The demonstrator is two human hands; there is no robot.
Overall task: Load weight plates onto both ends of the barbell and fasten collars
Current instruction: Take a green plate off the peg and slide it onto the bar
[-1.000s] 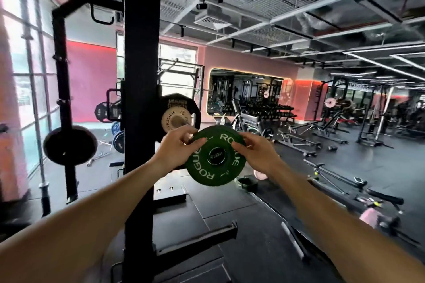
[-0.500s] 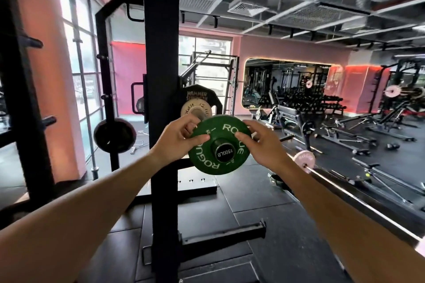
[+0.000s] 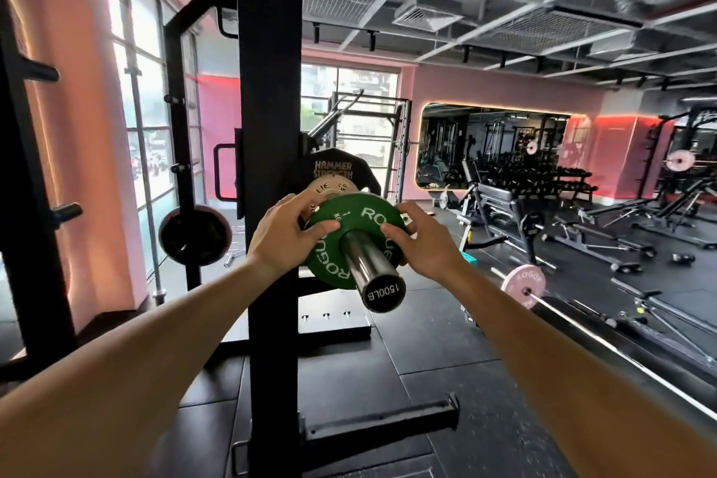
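Note:
A small green weight plate (image 3: 361, 217) sits on the chrome barbell sleeve (image 3: 370, 266), whose black end cap reads 1500LB and points toward me. My left hand (image 3: 289, 235) grips the plate's left rim and my right hand (image 3: 421, 241) grips its right rim. Behind the green plate a white plate (image 3: 329, 186) and a larger black plate (image 3: 341, 169) are stacked along the same line; the bar's far part is hidden.
A black rack upright (image 3: 269, 128) stands just left of the plate, with a storage peg (image 3: 380, 423) low down. A dark plate (image 3: 194, 235) hangs on another post at left. At right lie a pink-plated barbell (image 3: 522, 279) and benches (image 3: 504, 213).
The green plate has slid further onto the sleeve, so the chrome end now sticks out well past it. Both hands stayed on its rim as my view came closer.

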